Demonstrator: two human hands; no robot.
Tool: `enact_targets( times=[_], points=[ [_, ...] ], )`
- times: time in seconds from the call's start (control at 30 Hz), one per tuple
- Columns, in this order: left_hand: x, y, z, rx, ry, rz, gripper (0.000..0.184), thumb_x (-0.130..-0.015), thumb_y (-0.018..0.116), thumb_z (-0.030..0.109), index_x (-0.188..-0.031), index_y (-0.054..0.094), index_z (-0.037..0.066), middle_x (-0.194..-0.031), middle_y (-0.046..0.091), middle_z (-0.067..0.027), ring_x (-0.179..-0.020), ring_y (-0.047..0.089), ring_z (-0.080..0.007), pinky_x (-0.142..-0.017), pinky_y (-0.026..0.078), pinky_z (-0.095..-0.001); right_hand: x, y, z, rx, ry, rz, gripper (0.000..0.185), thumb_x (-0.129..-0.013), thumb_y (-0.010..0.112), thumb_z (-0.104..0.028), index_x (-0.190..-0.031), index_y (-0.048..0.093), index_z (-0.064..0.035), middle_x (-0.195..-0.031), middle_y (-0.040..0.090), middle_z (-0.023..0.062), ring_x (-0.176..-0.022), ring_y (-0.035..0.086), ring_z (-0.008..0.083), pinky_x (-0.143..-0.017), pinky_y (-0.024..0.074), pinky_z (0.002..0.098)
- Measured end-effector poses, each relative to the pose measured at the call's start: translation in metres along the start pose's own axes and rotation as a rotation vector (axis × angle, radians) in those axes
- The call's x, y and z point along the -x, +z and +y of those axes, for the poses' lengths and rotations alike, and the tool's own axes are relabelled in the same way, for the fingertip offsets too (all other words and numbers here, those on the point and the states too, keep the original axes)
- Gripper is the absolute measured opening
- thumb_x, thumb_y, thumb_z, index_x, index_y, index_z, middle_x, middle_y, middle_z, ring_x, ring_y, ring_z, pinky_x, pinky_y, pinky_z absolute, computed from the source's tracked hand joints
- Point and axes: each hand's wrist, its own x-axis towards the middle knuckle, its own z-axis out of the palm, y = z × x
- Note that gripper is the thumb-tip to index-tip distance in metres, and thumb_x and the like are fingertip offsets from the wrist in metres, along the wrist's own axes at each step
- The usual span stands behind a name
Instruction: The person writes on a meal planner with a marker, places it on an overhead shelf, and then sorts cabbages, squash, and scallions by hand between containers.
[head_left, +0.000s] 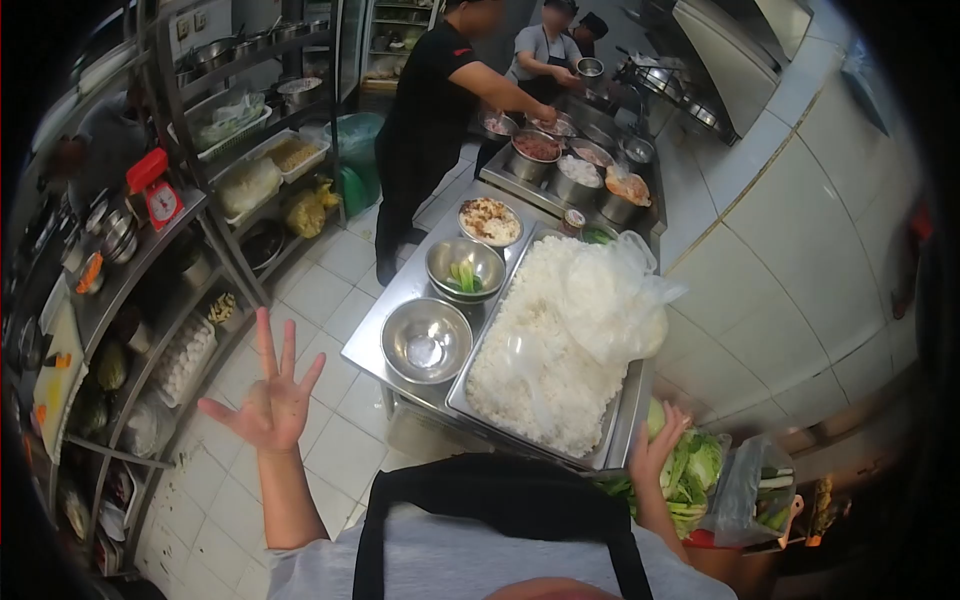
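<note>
My left hand (265,405) is raised over the floor, left of the steel table (365,345). Several of its fingers are spread, one looks folded toward the palm, and it holds nothing. Down at the table's right side is my right hand (657,448), its fingers stretched out beside leafy green vegetables (692,470); I cannot tell whether they touch. Between my hands, a large metal tray (455,398) holds white rice (545,370), with a clear plastic bag (615,300) lying over part of it. A steel bowl (426,340) stands left of the tray.
Behind that bowl stand another bowl (465,268) with green pieces and a bowl of food (490,222). Farther back, a person in black (425,110) reaches over several metal pots (578,180). Shelves with a red scale (160,190) line the left; a tiled wall (770,270) bounds the right.
</note>
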Motion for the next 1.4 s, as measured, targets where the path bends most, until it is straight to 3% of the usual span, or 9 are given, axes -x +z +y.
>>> enact_targets(
  times=[0.27, 0.43, 0.5, 0.63, 0.73, 0.93, 1.07, 1.27, 1.4],
  points=[
    [-0.048, -0.022, -0.004, 0.014, -0.038, -0.04, 0.077, -0.074, 0.038, 0.08, -0.049, 0.057, 0.01, -0.154, -0.008, 0.0017, -0.142, -0.007, -0.0266, -0.108, 0.008, -0.0589, 0.01, 0.022, 0.004, -0.031, 0.046, 0.036, 0.051, -0.086, 0.053, -0.023, -0.13, 0.04, -0.0011, -0.133, 0.035, 0.0244, -0.124, 0.032, 0.0392, -0.105, 0.0223, 0.0454],
    [-0.035, -0.092, -0.011, 0.012, -0.569, -0.358, 0.081, -0.075, 0.042, 0.078, -0.08, 0.059, -0.001, -0.125, 0.049, -0.0299, -0.106, 0.054, -0.0484, -0.096, 0.034, -0.0619, 0.012, 0.026, 0.0, 0.011, 0.067, 0.116, 0.051, -0.082, 0.055, -0.021, -0.127, 0.043, -0.0002, -0.13, 0.042, 0.0221, -0.122, 0.037, 0.0384, -0.104, 0.0248, 0.0458],
    [-0.018, -0.104, -0.027, -0.051, -0.745, -0.313, 0.084, -0.074, 0.043, 0.078, -0.088, 0.057, -0.004, -0.099, 0.062, -0.0286, -0.081, 0.063, -0.0461, -0.085, 0.045, -0.0568, 0.017, 0.03, 0.009, 0.025, 0.115, 0.149, 0.051, -0.081, 0.056, -0.019, -0.127, 0.044, -0.0012, -0.13, 0.042, 0.0217, -0.122, 0.037, 0.0378, -0.104, 0.025, 0.0459],
    [0.032, -0.158, -0.056, -0.468, -1.474, -0.041, 0.057, -0.086, 0.049, 0.054, -0.09, 0.06, -0.002, -0.097, 0.065, -0.0252, -0.085, 0.066, -0.0317, -0.075, 0.053, -0.0401, 0.015, 0.021, -0.001, 0.017, 0.131, 0.2, 0.054, -0.074, 0.066, -0.019, -0.124, 0.049, -0.0062, -0.13, 0.043, 0.0175, -0.121, 0.039, 0.036, -0.102, 0.0285, 0.045],
    [0.06, -0.168, -0.091, -1.582, -1.749, -0.987, 0.037, -0.092, 0.047, 0.032, -0.103, 0.058, -0.002, -0.102, 0.062, -0.0145, -0.098, 0.058, -0.0249, -0.091, 0.041, -0.0323, 0.019, 0.014, -0.003, -0.036, 0.106, 0.263, 0.055, -0.071, 0.07, -0.024, -0.121, 0.051, -0.0084, -0.129, 0.044, 0.0137, -0.119, 0.042, 0.0336, -0.1, 0.0293, 0.0435],
    [0.117, -0.16, -0.149, -1.586, -1.893, -1.012, 0.036, -0.091, 0.048, 0.032, -0.104, 0.058, -0.001, -0.098, 0.063, -0.0128, -0.094, 0.059, -0.0235, -0.085, 0.043, -0.0317, 0.053, -0.003, 0.04, -0.374, 0.157, 0.385, 0.051, -0.084, 0.063, -0.03, -0.125, 0.044, -0.0072, -0.128, 0.037, 0.02, -0.12, 0.037, 0.0368, -0.102, 0.0295, 0.0432],
    [0.147, -0.124, -0.203, -1.582, -1.897, -0.92, 0.036, -0.091, 0.049, 0.032, -0.105, 0.058, 0.001, -0.096, 0.063, -0.0117, -0.091, 0.059, -0.0226, -0.082, 0.044, -0.0314, 0.144, -0.054, 0.108, -0.371, 0.26, 0.138, 0.046, -0.084, 0.062, -0.028, -0.121, 0.046, -0.0071, -0.125, 0.041, 0.02, -0.117, 0.042, 0.0363, -0.098, 0.036, 0.041],
    [0.217, -0.06, -0.273, -1.607, -1.921, -0.867, 0.036, -0.09, 0.05, 0.033, -0.107, 0.059, 0.003, -0.092, 0.063, -0.01, -0.087, 0.06, -0.0213, -0.076, 0.045, -0.0308, 0.389, -0.14, 0.251, -0.109, 0.791, -1.097, 0.049, -0.076, 0.063, -0.043, -0.108, 0.061, -0.0062, -0.104, 0.062, 0.0207, -0.099, 0.06, 0.0364, -0.085, 0.0472, 0.0437],
    [0.263, -0.024, -0.318, -1.595, -1.954, -0.959, 0.035, -0.09, 0.05, 0.033, -0.108, 0.059, 0.004, -0.09, 0.063, -0.0088, -0.084, 0.061, -0.0204, -0.072, 0.046, -0.0304, 0.48, -0.184, 0.304, -0.293, 0.904, -0.877, 0.049, -0.078, 0.064, -0.033, -0.118, 0.055, -0.0065, -0.104, 0.061, 0.0216, -0.098, 0.058, 0.0375, -0.085, 0.0462, 0.0432]
  ],
)
